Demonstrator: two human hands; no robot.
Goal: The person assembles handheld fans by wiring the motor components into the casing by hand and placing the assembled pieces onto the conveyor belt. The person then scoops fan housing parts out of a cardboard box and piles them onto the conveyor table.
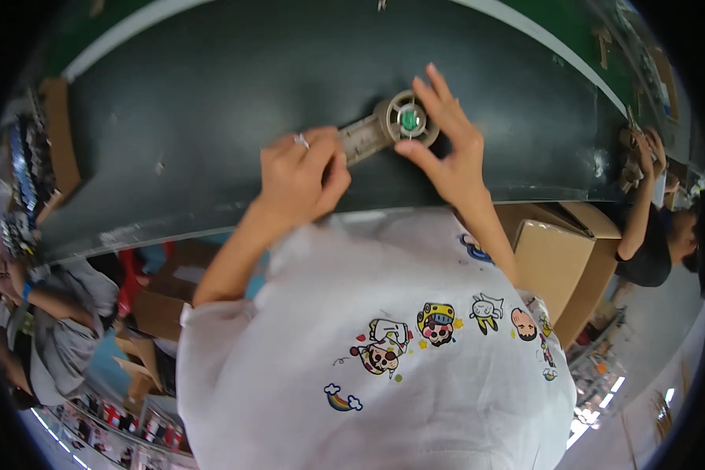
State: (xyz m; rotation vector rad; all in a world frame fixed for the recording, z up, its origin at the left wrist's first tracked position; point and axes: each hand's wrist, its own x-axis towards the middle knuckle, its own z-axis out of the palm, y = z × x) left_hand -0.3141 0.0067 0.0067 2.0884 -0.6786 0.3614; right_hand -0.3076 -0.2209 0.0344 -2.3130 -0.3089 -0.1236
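Observation:
A beige plastic handheld fan housing (363, 140) lies slanted over the dark work surface, with a long hollow handle and a round spoked head. A shiny green disc (410, 120) sits in the middle of that head. My left hand (301, 176), with a ring on one finger, is closed around the lower end of the handle and hides it. With thumb and fingers set at opposite sides of the rim, my right hand (453, 149) holds the round head; some fingertips stretch past it.
The dark green belt-like surface (211, 94) spans the view, with a pale strip along its far edge. Open cardboard boxes (552, 266) stand below it on the right, another (176, 290) on the left. Co-workers' hands (646, 153) are at the right; a person (66, 313) sits left.

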